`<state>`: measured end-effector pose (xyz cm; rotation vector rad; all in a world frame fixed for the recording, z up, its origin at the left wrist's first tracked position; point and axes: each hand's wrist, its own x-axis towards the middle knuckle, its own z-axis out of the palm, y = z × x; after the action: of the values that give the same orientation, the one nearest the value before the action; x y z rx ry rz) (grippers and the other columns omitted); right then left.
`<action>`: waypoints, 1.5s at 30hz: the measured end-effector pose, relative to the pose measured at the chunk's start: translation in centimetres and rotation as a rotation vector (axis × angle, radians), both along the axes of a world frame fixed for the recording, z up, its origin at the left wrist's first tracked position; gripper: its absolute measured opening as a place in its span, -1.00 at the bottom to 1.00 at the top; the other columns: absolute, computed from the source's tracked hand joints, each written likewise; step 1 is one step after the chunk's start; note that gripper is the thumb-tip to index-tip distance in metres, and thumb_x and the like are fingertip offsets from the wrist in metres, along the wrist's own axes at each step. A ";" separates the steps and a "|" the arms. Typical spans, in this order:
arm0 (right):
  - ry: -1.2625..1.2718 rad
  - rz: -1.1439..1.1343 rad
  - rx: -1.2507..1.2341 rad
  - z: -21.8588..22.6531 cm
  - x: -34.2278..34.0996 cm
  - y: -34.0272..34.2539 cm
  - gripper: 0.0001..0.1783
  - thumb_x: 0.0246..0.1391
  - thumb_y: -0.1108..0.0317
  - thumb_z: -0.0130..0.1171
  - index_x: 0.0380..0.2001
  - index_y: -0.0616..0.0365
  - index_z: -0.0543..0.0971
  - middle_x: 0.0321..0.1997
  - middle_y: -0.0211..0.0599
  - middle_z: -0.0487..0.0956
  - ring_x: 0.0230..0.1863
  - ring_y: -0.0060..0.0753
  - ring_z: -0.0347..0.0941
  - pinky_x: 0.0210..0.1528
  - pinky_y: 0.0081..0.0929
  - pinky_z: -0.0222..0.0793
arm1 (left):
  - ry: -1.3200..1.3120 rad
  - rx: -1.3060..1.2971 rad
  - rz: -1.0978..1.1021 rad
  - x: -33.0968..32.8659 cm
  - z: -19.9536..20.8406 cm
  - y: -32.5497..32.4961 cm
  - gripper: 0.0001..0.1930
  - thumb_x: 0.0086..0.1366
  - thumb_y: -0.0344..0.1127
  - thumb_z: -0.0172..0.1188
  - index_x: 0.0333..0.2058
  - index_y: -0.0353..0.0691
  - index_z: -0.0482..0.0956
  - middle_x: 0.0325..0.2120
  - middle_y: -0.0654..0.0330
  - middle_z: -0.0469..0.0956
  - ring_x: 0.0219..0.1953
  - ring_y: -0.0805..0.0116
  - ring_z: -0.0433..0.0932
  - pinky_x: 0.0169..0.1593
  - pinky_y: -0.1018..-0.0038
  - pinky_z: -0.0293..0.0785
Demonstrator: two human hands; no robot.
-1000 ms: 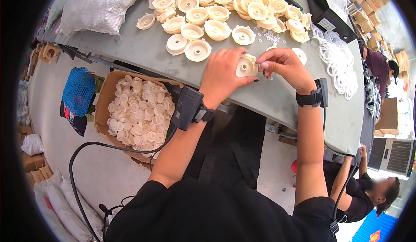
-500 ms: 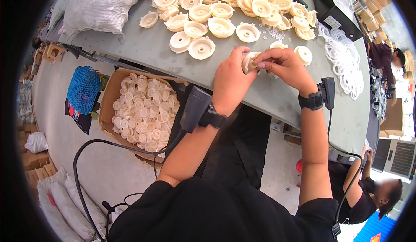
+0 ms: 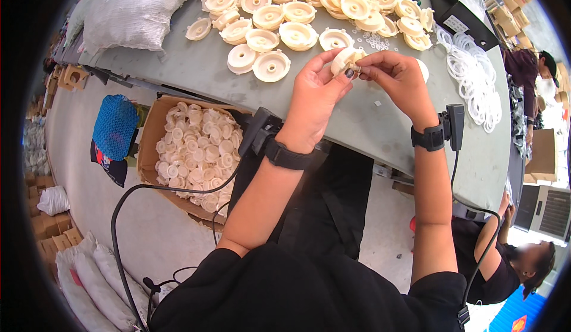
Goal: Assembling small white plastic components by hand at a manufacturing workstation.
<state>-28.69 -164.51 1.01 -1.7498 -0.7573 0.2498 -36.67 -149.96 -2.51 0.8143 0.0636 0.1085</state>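
Above the table's near side, my left hand (image 3: 314,97) holds a cream plastic disc (image 3: 344,60), tilted on its side, between thumb and fingers. My right hand (image 3: 399,81) meets it there, thumb and fingertips pinched together against the disc's side. A small piece seems to sit at those fingertips, too small and covered to name. Just left of my left hand lie two loose discs, one a round disc with a centre hole (image 3: 271,66). Partly hidden behind my right hand is another pale disc (image 3: 423,70).
A heap of cream discs (image 3: 297,12) covers the table's far side, with small clear rings (image 3: 373,42) beside it. White rings (image 3: 476,88) lie at right, near a black box (image 3: 461,17). A carton of white parts (image 3: 196,153) stands below left. A co-worker (image 3: 491,260) is at right.
My left hand has turned, palm now more upward, and the disc has tilted and risen slightly. My right hand has shifted a little up and right, still pinching at the disc.
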 end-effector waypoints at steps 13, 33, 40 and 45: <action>0.068 -0.015 -0.039 -0.2 0.4 -0.1 -0.82 0.00 0.44 0.19 -0.30 0.28 0.57 -0.42 -0.36 0.60 -0.40 -0.68 0.48 -0.39 -0.73 0.38 | -0.158 0.293 0.301 1.5 -1.4 -1.9 -0.56 0.15 -0.44 0.21 -0.01 -0.43 0.34 -0.18 0.12 0.52 -0.19 0.49 0.50 -0.16 0.59 0.47; -0.072 -0.171 0.021 -1.2 -1.0 1.5 -0.89 -0.01 0.52 0.15 -0.36 0.29 0.56 -0.44 -0.39 0.59 -0.42 -0.65 0.49 -0.37 -0.70 0.39 | -0.082 0.292 0.250 1.8 -1.9 -1.4 -0.62 0.21 -0.34 0.17 -0.01 -0.31 0.37 -0.17 0.23 0.52 -0.16 0.52 0.49 -0.13 0.57 0.47; -0.012 -0.150 0.071 -1.0 -1.1 1.6 -0.89 -0.02 0.54 0.15 -0.37 0.32 0.55 -0.46 -0.35 0.58 -0.42 -0.66 0.49 -0.36 -0.70 0.40 | -0.205 0.288 0.327 1.8 -2.2 -1.8 -0.62 0.22 -0.33 0.15 -0.01 -0.33 0.35 -0.16 0.20 0.51 -0.16 0.52 0.49 -0.13 0.58 0.47; -0.051 -0.157 0.067 -1.0 -1.3 1.6 -0.89 -0.02 0.54 0.15 -0.37 0.32 0.55 -0.47 -0.35 0.59 -0.41 -0.65 0.50 -0.34 -0.70 0.41 | -0.253 0.295 0.331 1.6 -2.0 -1.9 -0.62 0.23 -0.33 0.14 -0.01 -0.35 0.34 -0.16 0.19 0.50 -0.16 0.50 0.48 -0.13 0.56 0.47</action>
<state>-30.02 -162.91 0.00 -1.7466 -0.6541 0.0728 -35.02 -151.84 -4.54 1.0732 -0.0584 0.5425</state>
